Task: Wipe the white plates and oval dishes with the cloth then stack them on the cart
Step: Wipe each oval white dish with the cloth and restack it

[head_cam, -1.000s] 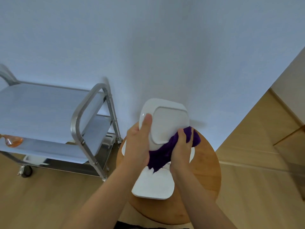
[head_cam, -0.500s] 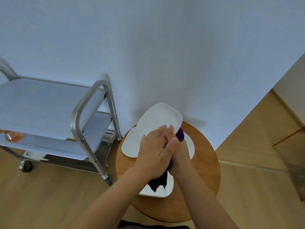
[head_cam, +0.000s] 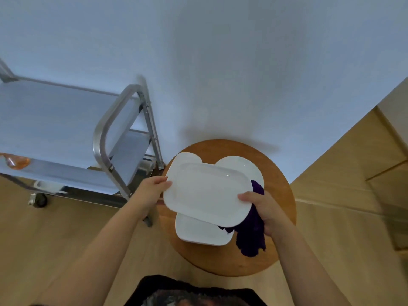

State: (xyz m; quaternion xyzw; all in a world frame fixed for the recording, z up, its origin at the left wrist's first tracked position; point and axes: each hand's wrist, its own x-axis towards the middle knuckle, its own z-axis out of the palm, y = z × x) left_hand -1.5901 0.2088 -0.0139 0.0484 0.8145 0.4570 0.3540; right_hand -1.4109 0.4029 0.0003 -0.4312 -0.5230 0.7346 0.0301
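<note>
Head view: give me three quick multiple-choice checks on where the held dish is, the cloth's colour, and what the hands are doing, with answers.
1. Where is the held white dish?
A. On the cart's top shelf
B. Above the round wooden stool
C. On the floor

2. What colour is the cloth?
A. Yellow
B. Green
C. Purple

3. How is the dish held?
A. By both hands at opposite edges
B. By the left hand alone
C. It lies untouched

Answers:
1. B: it is held over the wooden stool, above other white dishes; the cart stands off to the left.
2. C: the cloth hanging beneath the right hand is dark purple.
3. A: the left hand grips the left edge, and the right hand grips the right edge together with the cloth.
</note>
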